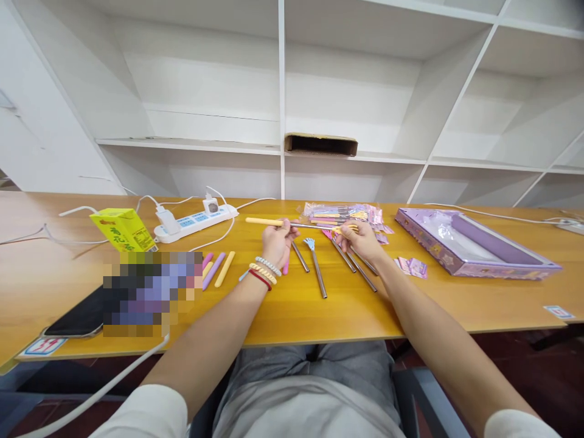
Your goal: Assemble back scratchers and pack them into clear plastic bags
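Both hands hold a yellow telescopic back scratcher [312,227] level above the table. My left hand [276,243] is closed where its yellow handle meets the metal rod. At the other end, my right hand [362,242] pinches near the yellow hand-shaped head, which the fingers partly cover. Below lie several metal rods, one with a light blue hand-shaped head [310,244] and one with a pink head [327,233]. A pink handle [286,263] shows beside my left wrist. Further left are loose handles, among them a purple one [213,271] and a yellow one [225,269].
Packaged back scratchers [342,214] lie behind my hands. On the right are small purple cards [413,267] and a shallow purple box [497,269]. A power strip [196,224], a yellow-green carton [124,228] and a phone [75,313] occupy the left. White shelves [219,146] rise behind.
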Demonstrator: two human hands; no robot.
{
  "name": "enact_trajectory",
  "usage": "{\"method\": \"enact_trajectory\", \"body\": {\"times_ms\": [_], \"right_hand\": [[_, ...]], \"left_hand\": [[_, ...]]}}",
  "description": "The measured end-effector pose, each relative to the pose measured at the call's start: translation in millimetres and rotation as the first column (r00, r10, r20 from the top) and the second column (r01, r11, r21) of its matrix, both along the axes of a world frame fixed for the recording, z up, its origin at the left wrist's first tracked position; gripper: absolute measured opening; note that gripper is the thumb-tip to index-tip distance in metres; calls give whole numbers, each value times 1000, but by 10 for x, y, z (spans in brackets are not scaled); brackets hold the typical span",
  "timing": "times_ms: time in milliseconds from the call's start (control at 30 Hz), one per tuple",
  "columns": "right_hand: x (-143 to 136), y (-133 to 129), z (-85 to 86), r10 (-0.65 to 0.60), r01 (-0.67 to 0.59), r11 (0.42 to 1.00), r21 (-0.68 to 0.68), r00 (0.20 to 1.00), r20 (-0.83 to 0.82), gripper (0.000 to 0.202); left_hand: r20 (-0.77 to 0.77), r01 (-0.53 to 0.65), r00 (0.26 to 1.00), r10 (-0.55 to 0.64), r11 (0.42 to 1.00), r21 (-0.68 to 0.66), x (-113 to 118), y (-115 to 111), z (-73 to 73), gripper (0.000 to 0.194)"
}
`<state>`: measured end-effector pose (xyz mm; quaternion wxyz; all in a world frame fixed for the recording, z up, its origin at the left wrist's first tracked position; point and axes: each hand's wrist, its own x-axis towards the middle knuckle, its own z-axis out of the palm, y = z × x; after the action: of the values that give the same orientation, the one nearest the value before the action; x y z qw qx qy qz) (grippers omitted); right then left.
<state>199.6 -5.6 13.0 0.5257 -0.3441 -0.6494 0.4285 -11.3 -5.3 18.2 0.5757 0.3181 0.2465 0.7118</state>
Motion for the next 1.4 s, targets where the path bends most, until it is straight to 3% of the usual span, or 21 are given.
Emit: {"method": "enact_trajectory", "body": {"times_ms": [133,267,367,500,600,700,800,900,967,1067,1133,1300,1400], "right_hand": [[-290,-95,-19,38,-39,999,4,996,84,38],[-307,-58,-45,49,-49,999,2,996,80,39],[-58,51,-53,-3,2,1000,23,999,45,37],[517,213,-39,-211,213,977,19,974,-81,41],[904,274,6,-348,340,937,-77,893,-286,42],[1192,270,70,-489,495,858,-134,710,-506,45],[1390,255,110,-567,609,778,-157,572,-593,43],[1441,260,106,-616,675,716,-176,493,-614,44],[1361,265,86,-630,666,726,-172,543,-555,43],[1099,261,61,-517,516,851,-100,786,-338,41],[905,251,60,-376,379,924,-39,888,-264,43],[597,176,88,-227,228,973,-21,950,-215,44],[363,89,70,-77,72,994,-78,995,-63,41]], "left_hand": [[-7,53,999,-53,999,3,211,-99,-56,10],[-43,66,997,-67,998,-18,213,-84,-36,12],[-15,-22,1000,22,1000,-1,40,19,43,13],[83,-287,953,290,957,-50,-436,222,169,16],[99,-387,912,399,914,-121,-804,314,253,15],[185,-502,822,539,839,-210,-1068,333,332,19],[231,-533,778,585,808,-252,-1207,331,381,20],[239,-528,778,581,811,-253,-1187,330,372,18],[211,-516,800,562,824,-234,-1071,315,330,17],[130,-389,906,402,914,-113,-784,269,228,13],[101,-250,962,253,967,-41,-593,235,149,13],[113,-165,978,174,983,-87,-335,152,-8,17],[60,-1,998,5,998,-56,-150,48,-62,13]]}}
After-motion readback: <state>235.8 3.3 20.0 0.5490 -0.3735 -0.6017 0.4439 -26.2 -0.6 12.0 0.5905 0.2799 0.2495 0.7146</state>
